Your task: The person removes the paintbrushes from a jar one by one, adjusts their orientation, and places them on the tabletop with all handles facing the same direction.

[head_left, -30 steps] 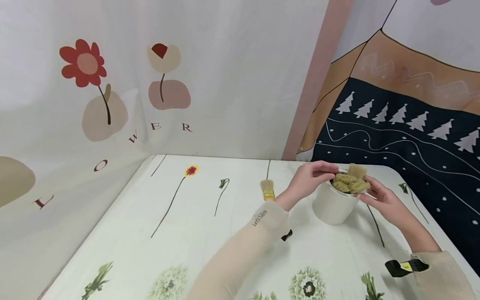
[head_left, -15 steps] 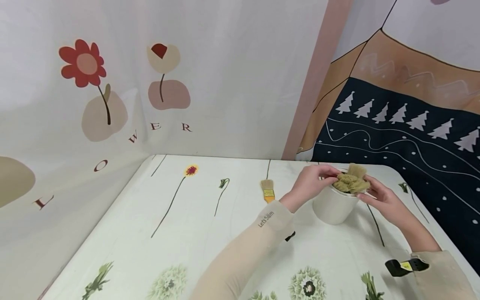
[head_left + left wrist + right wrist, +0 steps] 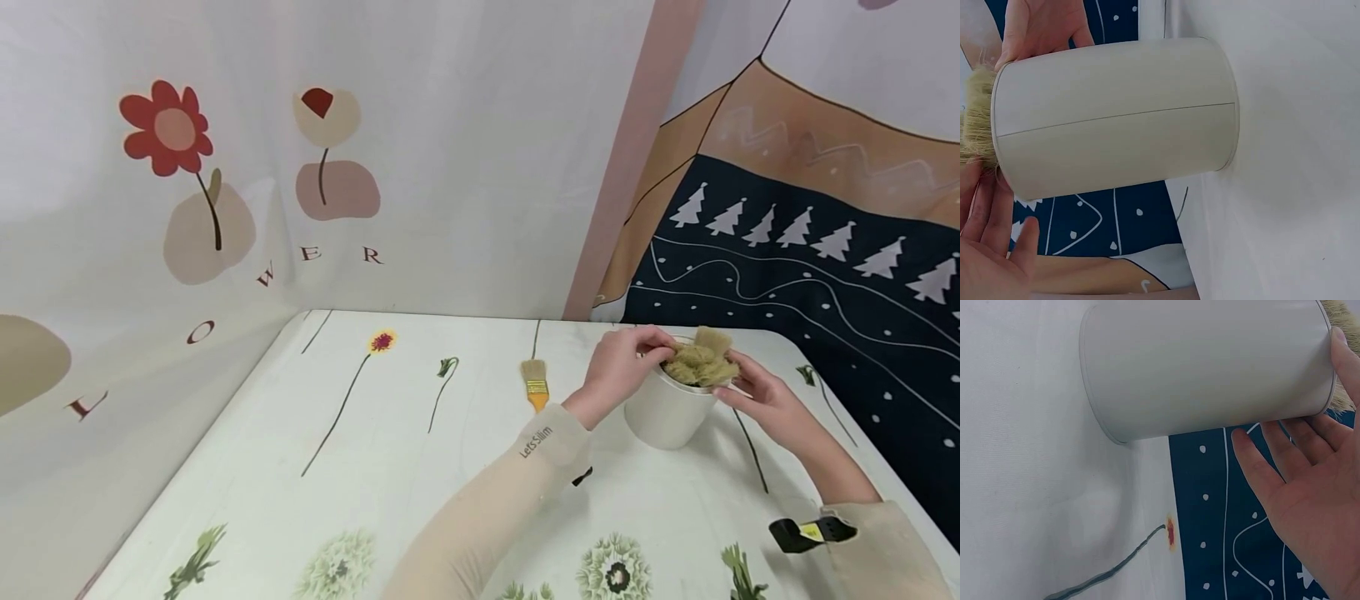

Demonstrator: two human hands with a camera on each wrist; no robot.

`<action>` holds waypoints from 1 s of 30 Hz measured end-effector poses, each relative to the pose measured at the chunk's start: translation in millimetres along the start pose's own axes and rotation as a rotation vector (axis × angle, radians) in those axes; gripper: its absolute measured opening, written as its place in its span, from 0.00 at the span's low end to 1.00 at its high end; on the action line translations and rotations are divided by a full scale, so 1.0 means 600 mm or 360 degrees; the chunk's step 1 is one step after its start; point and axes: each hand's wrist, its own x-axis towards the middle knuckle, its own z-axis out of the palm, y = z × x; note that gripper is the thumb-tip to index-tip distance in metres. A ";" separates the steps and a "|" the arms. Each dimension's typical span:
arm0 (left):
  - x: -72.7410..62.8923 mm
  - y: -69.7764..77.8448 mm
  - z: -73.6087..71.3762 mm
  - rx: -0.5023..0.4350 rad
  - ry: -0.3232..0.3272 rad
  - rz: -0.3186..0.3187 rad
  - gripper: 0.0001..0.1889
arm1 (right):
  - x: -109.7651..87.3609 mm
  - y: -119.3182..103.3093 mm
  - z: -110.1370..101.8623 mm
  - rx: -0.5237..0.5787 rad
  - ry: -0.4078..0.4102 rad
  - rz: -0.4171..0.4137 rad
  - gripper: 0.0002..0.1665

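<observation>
A white cylindrical container (image 3: 663, 408) stands on the table at the right. Tan tufts of paintbrush bristles (image 3: 701, 367) crowd its mouth, one flat tuft sticking up above the others. My left hand (image 3: 618, 362) is at the container's left rim, its thumb and fingertips pinching at the edge of the bristles. On the opposite side, my right hand (image 3: 765, 400) holds the rim, with the thumb in front and the fingers behind. The right wrist view shows that thumb (image 3: 1344, 356) against the rim, beside the bristles. Whatever is below the bristles is hidden inside the container.
A loose paintbrush (image 3: 535, 383) lies left of the container, its orange handle partly behind my left sleeve (image 3: 551, 437). The table is covered by a white flower-printed cloth (image 3: 262, 433). Printed curtains hang behind it, with a dark tree-patterned one (image 3: 795, 275) at the right.
My left hand has shifted slightly right and its fingers have drawn together at the bristles. The bristles moved a little. My right hand has stayed at the rim.
</observation>
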 end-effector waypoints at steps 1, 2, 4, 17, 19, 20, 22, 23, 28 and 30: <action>0.000 0.000 -0.002 -0.0038 0.0019 0.0002 0.06 | 0.000 0.000 0.001 0.0005 0.0001 -0.0011 0.40; -0.001 0.000 -0.004 -0.0084 0.0038 0.0004 0.06 | 0.000 0.000 0.001 0.0010 0.0001 -0.0021 0.40; -0.001 0.000 -0.009 -0.0183 0.0069 0.0014 0.06 | 0.001 0.001 0.003 0.0004 0.0015 -0.0033 0.40; 0.002 0.011 -0.055 -0.0379 0.0245 0.0232 0.07 | -0.003 0.003 0.001 -0.0005 0.0017 -0.0071 0.40; 0.000 0.013 -0.062 -0.0395 0.0270 0.0274 0.07 | -0.004 0.002 0.000 -0.0005 0.0011 -0.0041 0.40; 0.000 0.014 -0.066 -0.0406 0.0286 0.0295 0.07 | -0.004 0.002 0.000 -0.0005 0.0009 -0.0031 0.40; -0.001 0.015 -0.073 -0.0409 0.0334 0.0336 0.07 | -0.004 0.001 0.000 -0.0015 0.0001 -0.0011 0.40; -0.001 0.016 -0.078 -0.0412 0.0361 0.0356 0.07 | -0.004 0.001 0.000 -0.0019 -0.0004 -0.0005 0.40; -0.004 0.022 -0.113 -0.0449 0.0481 0.0418 0.05 | -0.005 0.000 0.000 -0.0028 -0.0020 0.0009 0.41; -0.006 0.024 -0.130 -0.0488 0.0526 0.0438 0.05 | -0.005 0.001 0.001 -0.0021 -0.0013 -0.0011 0.40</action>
